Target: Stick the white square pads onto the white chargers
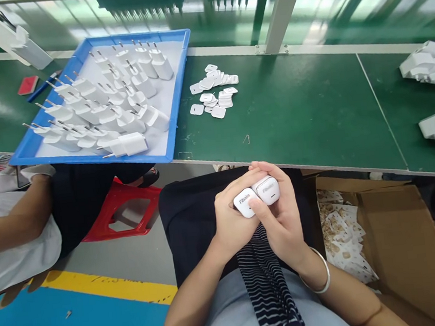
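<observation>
My left hand (231, 223) and my right hand (281, 213) meet over my lap, just below the table's front edge. Between them they grip two white charger plugs (256, 196) side by side, each with a printed logo on its face. My left thumb lies against the left plug, and my right thumb presses on the right plug's face. A silver bangle (322, 276) circles my right wrist. On the green table (297, 108) beyond my hands lies a small heap of white square stickers (213, 91).
A blue tray (179, 79) with several white chargers stands at the table's left. More white chargers (434, 65) lie at the right edge. A cardboard box (400, 237) with peeled paper scraps sits at my right. Another person's arm (10, 226) and a red stool (125, 211) are at left.
</observation>
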